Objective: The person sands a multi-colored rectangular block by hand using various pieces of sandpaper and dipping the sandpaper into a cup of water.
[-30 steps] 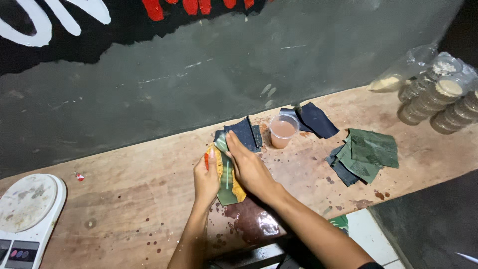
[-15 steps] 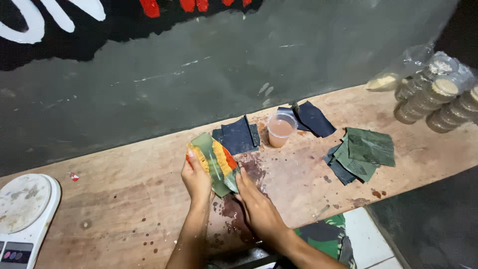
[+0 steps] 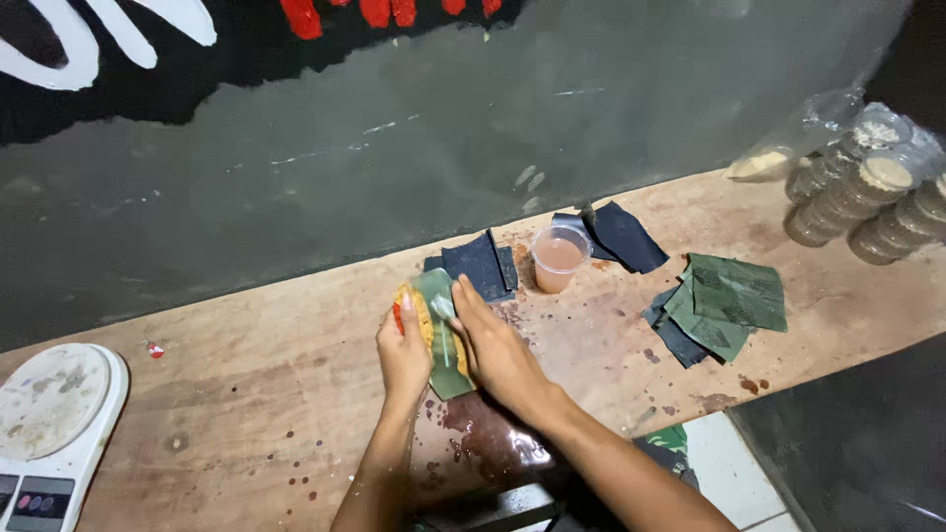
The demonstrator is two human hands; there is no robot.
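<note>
Your left hand [image 3: 404, 350] grips the orange-yellow block [image 3: 426, 320] from its left side, fingers curled around its edge so that it stands tilted on the wooden bench [image 3: 227, 394]. Your right hand [image 3: 498, 350] lies flat, fingers stretched out and close together, pressing a green strip of sandpaper [image 3: 443, 335] against the block's upper face; the strip runs down past the block's lower end. The block sits near the middle of the bench, just above a dark wet patch [image 3: 493, 438] on the wood. Just behind your hands lies a small pile of dark blue sandpaper pieces [image 3: 480, 264], and beside it stands a clear plastic cup [image 3: 558, 258] holding cloudy pinkish water. More dark sheets [image 3: 621, 234] lie behind the cup, touching it or nearly so. Further right is a loose stack of green sandpaper sheets [image 3: 729, 300]. At the far right end, stacked lidded tubs [image 3: 867, 197] sit wrapped in clear plastic. A white kitchen scale [image 3: 49, 424] sits at the left end.
</note>
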